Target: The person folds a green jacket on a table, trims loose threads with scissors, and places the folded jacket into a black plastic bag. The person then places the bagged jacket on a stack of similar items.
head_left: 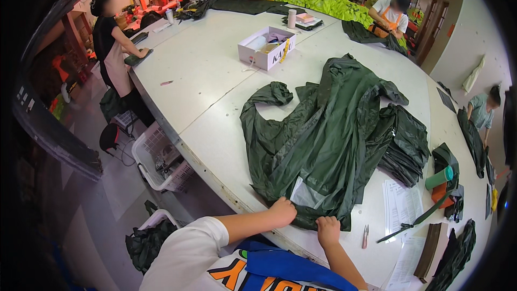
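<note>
A dark green, thin, shiny jacket point(328, 124) lies spread on the white table, its sleeves out to both sides and its hem towards me. My left hand point(283, 212) is closed on the near hem, beside a whitish patch point(307, 193) that shows on the garment. Further right along the same edge, my right hand point(327, 230) also grips the cloth with curled fingers. Against the jacket's right side rests a pile of folded dark green garments point(406, 143).
Small snips point(365, 236) and printed sheets point(401, 205) lie to my right, near a green cylinder point(439, 178). A white box point(266, 48) stands farther back. White baskets point(161, 156) sit below the table's left edge. Several people work around the table.
</note>
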Motion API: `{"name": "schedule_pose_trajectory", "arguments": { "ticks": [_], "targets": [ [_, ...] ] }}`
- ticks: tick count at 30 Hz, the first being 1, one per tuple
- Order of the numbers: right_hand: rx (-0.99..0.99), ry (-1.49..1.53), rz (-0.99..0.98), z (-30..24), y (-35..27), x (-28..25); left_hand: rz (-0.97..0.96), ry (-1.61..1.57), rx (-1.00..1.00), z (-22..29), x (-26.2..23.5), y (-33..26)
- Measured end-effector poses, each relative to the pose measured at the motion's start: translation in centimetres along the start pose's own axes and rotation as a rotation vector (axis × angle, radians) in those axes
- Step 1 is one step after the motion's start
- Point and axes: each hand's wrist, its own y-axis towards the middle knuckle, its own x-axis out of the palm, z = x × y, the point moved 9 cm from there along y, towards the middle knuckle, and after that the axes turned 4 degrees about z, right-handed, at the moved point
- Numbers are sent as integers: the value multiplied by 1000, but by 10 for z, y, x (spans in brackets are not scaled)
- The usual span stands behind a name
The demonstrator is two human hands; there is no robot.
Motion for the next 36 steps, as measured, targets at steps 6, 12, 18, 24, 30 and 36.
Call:
{"name": "schedule_pose_trajectory", "arguments": {
  "ticks": [6,12,18,24,30,36],
  "targets": [
    [120,111,61,28,12,18,262,-21,19,76,0,48],
    [115,296,69,39,-10,-39,518,-130,-33,77,-1,29],
    [279,341,-194,87,-32,0,208,-188,-22,96,-4,42],
    [647,1044,-332,77,-31,6,223,-656,-222,84,4,45],
    [773,1415,-79,72,-36,-6,282,-1005,-247,68,1,41],
    [-16,246,77,10,-14,-87,424,-903,-257,72,-17,31]
  ]
}}
